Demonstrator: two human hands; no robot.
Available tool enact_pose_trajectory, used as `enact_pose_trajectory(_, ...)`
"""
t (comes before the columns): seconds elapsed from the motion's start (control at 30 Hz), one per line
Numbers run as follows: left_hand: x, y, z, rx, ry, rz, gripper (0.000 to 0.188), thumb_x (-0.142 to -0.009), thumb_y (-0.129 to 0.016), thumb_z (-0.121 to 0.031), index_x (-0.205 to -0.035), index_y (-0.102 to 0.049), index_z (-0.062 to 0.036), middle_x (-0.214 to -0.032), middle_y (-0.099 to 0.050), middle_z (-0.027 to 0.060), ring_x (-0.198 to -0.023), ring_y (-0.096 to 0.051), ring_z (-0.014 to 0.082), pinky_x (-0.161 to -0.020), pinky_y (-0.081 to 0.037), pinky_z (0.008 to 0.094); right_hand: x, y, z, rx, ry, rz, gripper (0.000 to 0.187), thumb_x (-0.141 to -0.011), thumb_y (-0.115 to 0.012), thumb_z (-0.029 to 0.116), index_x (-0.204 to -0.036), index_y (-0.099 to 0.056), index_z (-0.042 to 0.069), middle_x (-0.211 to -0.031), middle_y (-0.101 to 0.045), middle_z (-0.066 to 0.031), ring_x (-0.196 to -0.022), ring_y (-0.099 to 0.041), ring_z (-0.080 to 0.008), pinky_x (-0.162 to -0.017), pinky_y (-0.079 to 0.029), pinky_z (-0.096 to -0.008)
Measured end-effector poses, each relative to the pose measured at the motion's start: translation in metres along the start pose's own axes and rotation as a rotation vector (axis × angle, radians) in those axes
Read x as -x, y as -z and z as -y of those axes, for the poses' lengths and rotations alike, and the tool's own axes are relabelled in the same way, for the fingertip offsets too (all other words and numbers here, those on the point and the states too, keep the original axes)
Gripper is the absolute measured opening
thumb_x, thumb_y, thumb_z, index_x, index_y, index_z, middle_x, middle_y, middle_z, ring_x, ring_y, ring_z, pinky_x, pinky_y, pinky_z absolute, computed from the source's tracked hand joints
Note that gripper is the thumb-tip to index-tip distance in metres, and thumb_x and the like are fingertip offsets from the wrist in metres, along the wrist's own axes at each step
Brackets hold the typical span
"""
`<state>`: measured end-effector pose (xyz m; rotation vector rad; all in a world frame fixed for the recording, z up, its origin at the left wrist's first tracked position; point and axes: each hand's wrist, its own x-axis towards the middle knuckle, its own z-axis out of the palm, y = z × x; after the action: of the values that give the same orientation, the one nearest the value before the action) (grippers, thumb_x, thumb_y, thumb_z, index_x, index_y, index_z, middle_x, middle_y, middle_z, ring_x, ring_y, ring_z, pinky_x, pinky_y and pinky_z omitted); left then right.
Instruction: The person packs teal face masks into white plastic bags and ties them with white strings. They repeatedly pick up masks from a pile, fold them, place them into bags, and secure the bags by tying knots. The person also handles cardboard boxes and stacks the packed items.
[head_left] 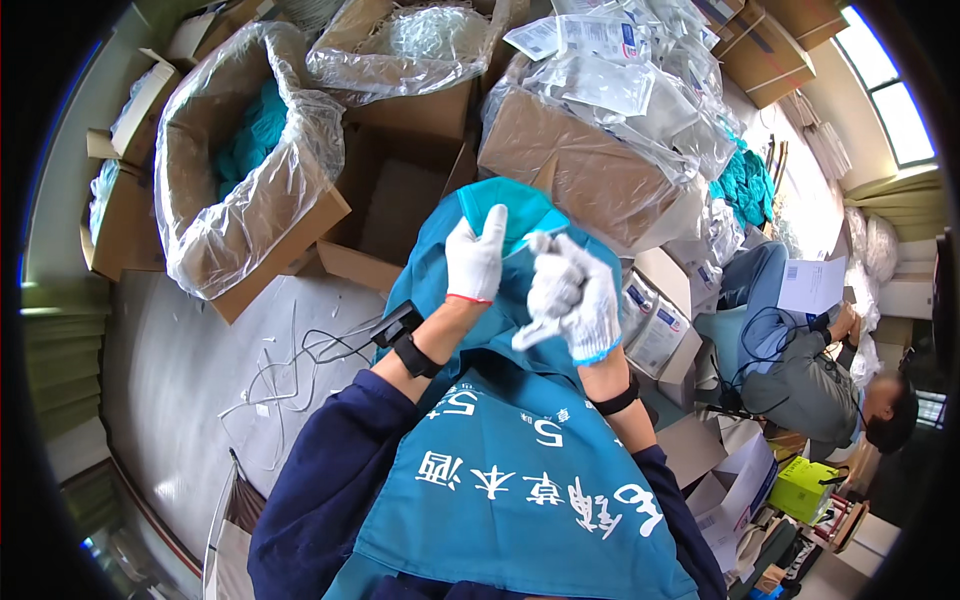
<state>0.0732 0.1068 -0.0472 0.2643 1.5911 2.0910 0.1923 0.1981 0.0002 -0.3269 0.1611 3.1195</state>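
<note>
A bright teal piece of thin cloth (pixel 510 208) is stretched between my two hands, over the darker teal apron (pixel 470 400) that covers my lap. My left hand (pixel 474 258), in a white knit glove, grips its left side with the thumb lying on top. Opposite it, my right hand (pixel 572 295), in a white glove with a blue cuff edge, has its fingers curled at the cloth's right edge; part of that grip is hidden. Both wrists wear black straps, the left one carrying a small black device (pixel 397 324).
Ahead stand a plastic-lined carton (pixel 240 245) with teal cloth inside, an open carton (pixel 400 190), and a carton (pixel 570 160) heaped with clear packages. A box of packets (pixel 660 320) is at my right, near a seated person (pixel 800 370). White straps (pixel 285 385) lie on the floor.
</note>
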Motion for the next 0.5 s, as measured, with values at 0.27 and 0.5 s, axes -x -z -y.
enact_pose_trajectory(0.27, 0.088, 0.002, -0.027, -0.333, -0.069, 0.454, 0.029, -0.104, -0.054, -0.022, -0.108, -0.067, 0.0030, -0.080, -0.070, 0.0049, -0.077, -0.062, 0.0086, -0.071, -0.052, 0.0307, 0.020, 0.132, 0.185, 0.650, 1.059, -0.216, 0.028, -0.104, -0.042, 0.029, -0.078, -0.048, 0.018, -0.052, -0.034, 0.0066, -0.041, -0.035, -0.0130, -0.046, -0.037, -0.0280)
enact_pose_trajectory(0.5, 0.047, 0.007, -0.051, 0.653, 0.911, 0.609, 0.057, -0.100, -0.044, -0.063, -0.068, -0.040, -0.0161, -0.056, -0.029, -0.0061, -0.044, -0.022, 0.0066, -0.044, -0.019, 0.0250, 0.027, 0.019, 0.063, 1.088, 0.612, -0.170, 0.052, -0.104, -0.050, 0.038, -0.146, -0.043, 0.008, -0.109, -0.064, -0.0070, -0.059, -0.052, -0.0073, -0.049, -0.046, -0.0224)
